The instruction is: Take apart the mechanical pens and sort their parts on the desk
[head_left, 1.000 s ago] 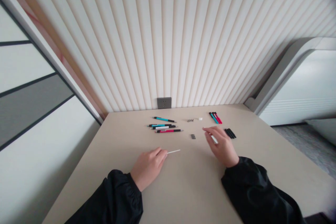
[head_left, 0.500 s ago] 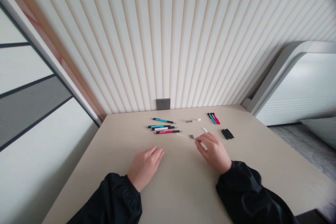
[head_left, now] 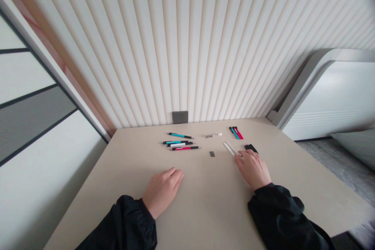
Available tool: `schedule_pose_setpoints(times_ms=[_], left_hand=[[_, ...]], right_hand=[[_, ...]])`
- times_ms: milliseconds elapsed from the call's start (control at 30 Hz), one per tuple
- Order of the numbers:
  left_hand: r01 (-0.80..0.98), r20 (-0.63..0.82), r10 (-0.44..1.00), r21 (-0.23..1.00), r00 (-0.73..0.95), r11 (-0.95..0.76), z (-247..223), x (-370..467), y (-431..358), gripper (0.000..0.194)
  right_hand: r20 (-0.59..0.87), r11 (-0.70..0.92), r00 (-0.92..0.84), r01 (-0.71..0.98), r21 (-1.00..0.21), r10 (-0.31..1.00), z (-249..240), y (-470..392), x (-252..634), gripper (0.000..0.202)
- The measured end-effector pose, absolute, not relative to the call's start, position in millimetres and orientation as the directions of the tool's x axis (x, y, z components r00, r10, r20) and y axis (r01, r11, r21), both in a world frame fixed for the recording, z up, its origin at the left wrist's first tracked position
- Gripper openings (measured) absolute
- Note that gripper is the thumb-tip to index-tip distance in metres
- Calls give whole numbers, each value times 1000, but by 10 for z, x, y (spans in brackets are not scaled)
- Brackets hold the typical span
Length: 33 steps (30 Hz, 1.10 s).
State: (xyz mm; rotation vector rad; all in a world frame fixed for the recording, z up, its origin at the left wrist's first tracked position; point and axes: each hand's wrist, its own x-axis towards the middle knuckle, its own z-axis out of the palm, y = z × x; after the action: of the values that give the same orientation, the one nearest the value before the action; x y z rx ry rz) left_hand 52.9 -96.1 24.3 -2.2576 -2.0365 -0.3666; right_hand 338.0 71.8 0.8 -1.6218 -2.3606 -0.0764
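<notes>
Now right hand (head_left: pixel 252 168) at white sticks (head_left: pixel 229 149), left hand (head_left: pixel 163 188) curled near 4 pens (head_left: pixel 177 144); can't tell either grip.

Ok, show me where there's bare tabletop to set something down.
Bare tabletop lies between the left hand and right hand, and between the left hand and the red pen. It's crowded at the right hand, beside white sticks and black pieces, and among the other pens.

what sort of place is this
Probably a bedroom: what look like a glossy white curved headboard and a grey fabric pillow show right of the beige flat-topped table.
</notes>
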Motion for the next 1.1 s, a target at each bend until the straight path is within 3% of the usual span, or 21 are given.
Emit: schedule_pose_setpoints(times_ms=[467, 1100], left_hand=[[991, 170, 980, 67, 100, -113, 260, 545, -967, 31], [985, 191, 975, 110, 113, -135, 245, 532, -960, 30]], right_hand=[[231, 449, -397, 857, -252, 888, -31, 725, 3262, 29], [240, 519, -463, 800, -302, 853, 9, 721, 3252, 34]])
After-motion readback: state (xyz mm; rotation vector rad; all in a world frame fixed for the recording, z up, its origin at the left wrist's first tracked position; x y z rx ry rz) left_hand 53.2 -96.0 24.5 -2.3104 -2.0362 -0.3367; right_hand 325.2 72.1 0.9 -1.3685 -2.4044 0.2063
